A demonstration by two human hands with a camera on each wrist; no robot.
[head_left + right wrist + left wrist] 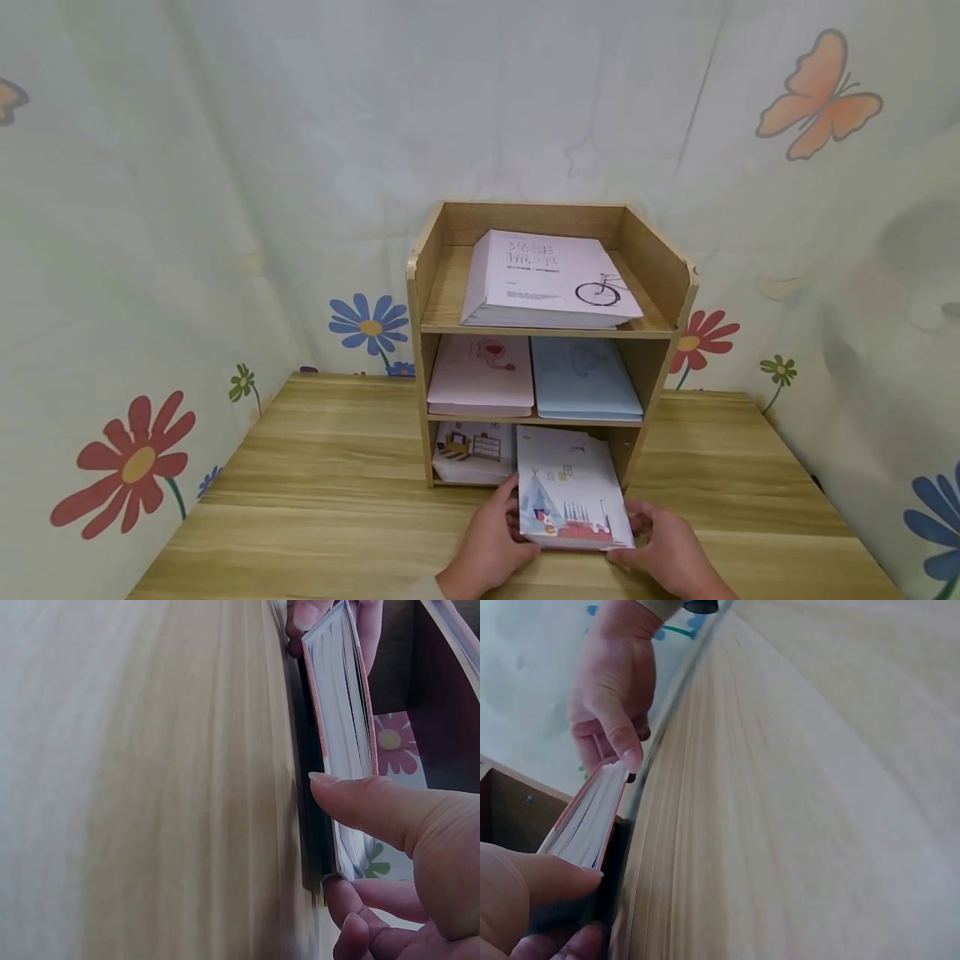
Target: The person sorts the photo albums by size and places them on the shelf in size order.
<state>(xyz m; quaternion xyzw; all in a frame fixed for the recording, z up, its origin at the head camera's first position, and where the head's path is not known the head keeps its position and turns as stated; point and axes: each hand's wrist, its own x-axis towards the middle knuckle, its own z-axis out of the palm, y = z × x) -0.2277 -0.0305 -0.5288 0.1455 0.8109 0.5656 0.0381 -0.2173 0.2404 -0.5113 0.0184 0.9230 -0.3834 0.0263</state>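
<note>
A book [566,492] with a tent drawing on its white cover juts out of the right side of the lowest shelf compartment. My left hand [491,533] grips its near left corner, and my right hand [667,542] holds the near right corner. White page edges and a reddish cover edge [592,814] show between both hands in the left wrist view. From the right wrist, the right thumb [375,806] lies across the page edges, with fingers lower down around the corner. The book's far end is inside the shelf.
A three-level wooden shelf [414,333] stands on the wood-grain table [337,500]. On top lies a thick bicycle-cover book stack [555,279]. Pink [480,375] and blue [585,379] books fill the middle level. Another white-covered book [472,450] lies at lower left. A flowered curtain [300,167] hangs behind.
</note>
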